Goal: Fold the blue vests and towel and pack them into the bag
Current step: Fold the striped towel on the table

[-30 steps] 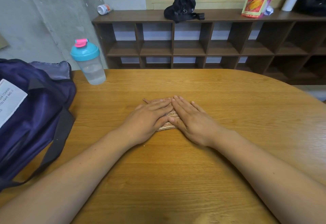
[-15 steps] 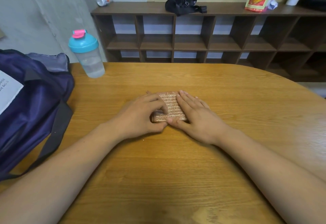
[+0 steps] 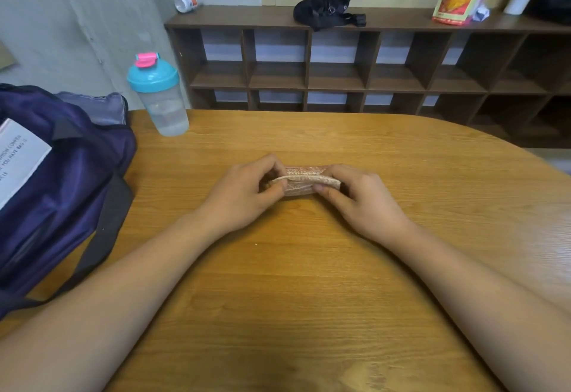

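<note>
- The left hand [image 3: 244, 194] and right hand [image 3: 361, 197] pinch opposite ends of a small folded towel [image 3: 304, 183], its near edge seemingly raised off the counter [image 3: 309, 283].
- The purple bag [image 3: 55, 181] lies far left.
- A teal-lidded bottle [image 3: 159, 96] stands just beside it.

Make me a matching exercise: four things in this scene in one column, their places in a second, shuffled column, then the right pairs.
1. towel
2. shaker bottle
3. purple bag
4. black pouch

A. on top of the shelf unit
B. left edge of the table
C. held between both hands
D. far left of the table, beside the bag

Pairs: 1-C, 2-D, 3-B, 4-A
</note>
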Demonstrator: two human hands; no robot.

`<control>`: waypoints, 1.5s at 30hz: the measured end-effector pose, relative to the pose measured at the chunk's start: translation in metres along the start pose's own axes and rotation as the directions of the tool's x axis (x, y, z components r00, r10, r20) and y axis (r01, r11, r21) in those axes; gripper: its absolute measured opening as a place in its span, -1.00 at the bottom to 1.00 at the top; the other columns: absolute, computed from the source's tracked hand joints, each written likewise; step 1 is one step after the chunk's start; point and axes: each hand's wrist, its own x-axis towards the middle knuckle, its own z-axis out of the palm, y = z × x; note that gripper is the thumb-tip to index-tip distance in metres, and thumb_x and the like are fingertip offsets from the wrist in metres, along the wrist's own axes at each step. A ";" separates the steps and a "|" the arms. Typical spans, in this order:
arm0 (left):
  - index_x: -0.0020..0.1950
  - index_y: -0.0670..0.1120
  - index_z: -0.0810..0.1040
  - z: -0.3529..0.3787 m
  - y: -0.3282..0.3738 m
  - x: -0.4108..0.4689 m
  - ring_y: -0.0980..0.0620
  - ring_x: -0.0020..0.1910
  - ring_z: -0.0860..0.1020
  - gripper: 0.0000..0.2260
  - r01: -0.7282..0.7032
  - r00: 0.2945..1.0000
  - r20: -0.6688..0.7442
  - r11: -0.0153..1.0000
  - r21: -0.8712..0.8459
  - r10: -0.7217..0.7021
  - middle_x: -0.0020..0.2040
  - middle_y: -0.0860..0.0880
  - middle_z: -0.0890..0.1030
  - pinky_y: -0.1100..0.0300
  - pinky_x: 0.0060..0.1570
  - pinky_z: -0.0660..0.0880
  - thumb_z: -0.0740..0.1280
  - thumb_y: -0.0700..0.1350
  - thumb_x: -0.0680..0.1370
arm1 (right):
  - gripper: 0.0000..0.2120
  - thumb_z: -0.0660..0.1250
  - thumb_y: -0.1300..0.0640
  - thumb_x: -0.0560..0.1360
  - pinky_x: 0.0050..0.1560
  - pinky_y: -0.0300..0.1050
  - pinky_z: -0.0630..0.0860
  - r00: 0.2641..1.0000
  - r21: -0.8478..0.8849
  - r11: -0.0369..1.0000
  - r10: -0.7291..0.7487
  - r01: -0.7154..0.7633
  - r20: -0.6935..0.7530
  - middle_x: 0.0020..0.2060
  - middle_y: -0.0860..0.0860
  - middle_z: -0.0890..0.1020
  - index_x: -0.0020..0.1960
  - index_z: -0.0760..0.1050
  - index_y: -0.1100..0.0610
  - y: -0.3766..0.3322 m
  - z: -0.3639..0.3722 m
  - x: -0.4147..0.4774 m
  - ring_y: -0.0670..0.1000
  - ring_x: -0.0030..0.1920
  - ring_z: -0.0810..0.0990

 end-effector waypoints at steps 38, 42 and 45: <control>0.12 0.08 0.49 0.015 0.006 0.016 0.09 0.10 0.49 -0.90 0.271 0.962 -0.026 0.940 0.207 -0.271 0.10 0.13 0.49 0.12 0.05 0.42 0.31 0.08 0.69 | -0.72 0.31 -0.17 0.66 0.31 0.05 0.31 0.959 -0.159 0.946 0.276 -0.282 -0.058 0.12 -0.14 0.50 0.29 0.62 -0.10 0.009 0.015 0.015 -0.05 0.24 0.39; 0.05 0.11 0.48 0.002 0.003 0.018 0.13 0.01 0.53 -0.91 0.247 0.964 0.060 0.955 0.162 -0.259 0.00 0.14 0.55 0.18 -0.12 0.40 0.35 0.08 0.67 | -0.85 0.34 -0.14 0.64 0.28 0.03 0.30 0.967 -0.139 0.957 0.254 -0.256 -0.032 0.09 -0.15 0.51 0.15 0.59 -0.13 0.006 0.011 0.012 -0.06 0.20 0.38; 0.17 0.09 0.50 -0.011 0.005 0.020 0.15 0.01 0.57 -0.86 0.262 0.942 0.180 0.956 0.130 -0.283 0.03 0.12 0.61 0.14 0.01 0.54 0.38 0.06 0.66 | -0.92 0.37 -0.09 0.63 0.28 0.05 0.32 0.976 -0.130 0.968 0.217 -0.215 0.003 0.07 -0.15 0.55 0.07 0.55 -0.12 0.004 0.009 0.010 -0.06 0.17 0.40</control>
